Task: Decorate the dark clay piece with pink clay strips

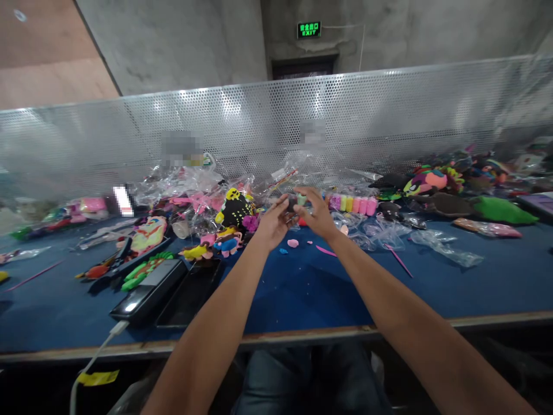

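Note:
Over the middle of the blue table, my left hand [275, 223] is closed around a small dark lump of modelling clay [292, 201]. Close beside it, my right hand [317, 212] has its fingers apart and curved toward the lump; whether a fingertip touches it I cannot tell. Below the hands lie a pink clay piece [292, 243], a small blue clay piece [283, 251] and a thin magenta tool [325, 251]. A black figure with yellow spots [237, 210] stands left of my left hand.
A row of colourful clay tubs [353, 204] stands behind my right hand. Clear plastic bags [449, 245] lie to the right. At left are a power bank [149, 291] with a cable and a black phone [190, 295]. A perforated metal screen [259, 115] runs along the back.

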`<state>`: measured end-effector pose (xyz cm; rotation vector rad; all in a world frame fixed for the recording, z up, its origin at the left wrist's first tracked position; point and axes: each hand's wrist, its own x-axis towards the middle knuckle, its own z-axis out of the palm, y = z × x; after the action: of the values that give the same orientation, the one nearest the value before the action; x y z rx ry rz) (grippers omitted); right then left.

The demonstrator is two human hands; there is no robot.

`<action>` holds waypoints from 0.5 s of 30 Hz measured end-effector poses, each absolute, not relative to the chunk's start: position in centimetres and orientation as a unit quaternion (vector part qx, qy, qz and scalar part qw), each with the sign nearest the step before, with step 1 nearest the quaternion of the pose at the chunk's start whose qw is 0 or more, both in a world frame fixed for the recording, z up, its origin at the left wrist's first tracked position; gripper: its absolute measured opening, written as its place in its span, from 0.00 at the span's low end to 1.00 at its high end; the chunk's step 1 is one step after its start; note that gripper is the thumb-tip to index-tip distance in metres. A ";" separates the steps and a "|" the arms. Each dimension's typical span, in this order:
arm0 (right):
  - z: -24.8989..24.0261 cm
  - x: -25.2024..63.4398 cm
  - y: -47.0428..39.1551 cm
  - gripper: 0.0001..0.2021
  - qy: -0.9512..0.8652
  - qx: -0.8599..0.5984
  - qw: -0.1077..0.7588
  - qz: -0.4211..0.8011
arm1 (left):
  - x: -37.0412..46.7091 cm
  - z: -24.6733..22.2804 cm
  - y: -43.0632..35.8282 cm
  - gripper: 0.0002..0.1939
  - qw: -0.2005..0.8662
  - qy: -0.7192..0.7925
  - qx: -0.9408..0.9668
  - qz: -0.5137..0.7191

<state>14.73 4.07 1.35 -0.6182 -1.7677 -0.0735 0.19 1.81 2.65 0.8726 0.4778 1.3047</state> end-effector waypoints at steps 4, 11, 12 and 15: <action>1.1 14.4 4.5 0.29 -0.814 -0.259 0.517 -0.048 | -0.6 2.8 2.4 0.12 0.664 0.218 0.406 0.589; 1.1 14.5 4.3 0.17 -0.793 -0.284 0.535 -0.070 | -0.4 2.3 2.0 0.17 0.647 0.225 0.497 0.532; 1.2 14.6 4.2 0.18 -0.791 -0.284 0.537 -0.069 | -0.4 2.3 2.0 0.18 0.643 0.227 0.506 0.527; 1.4 14.7 4.0 0.23 -0.802 -0.276 0.527 -0.059 | -0.4 2.2 2.0 0.19 0.625 0.246 0.520 0.527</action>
<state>14.71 4.03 1.39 -0.6608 -1.9164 -0.1406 -0.44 2.03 2.23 1.1939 0.5644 1.2090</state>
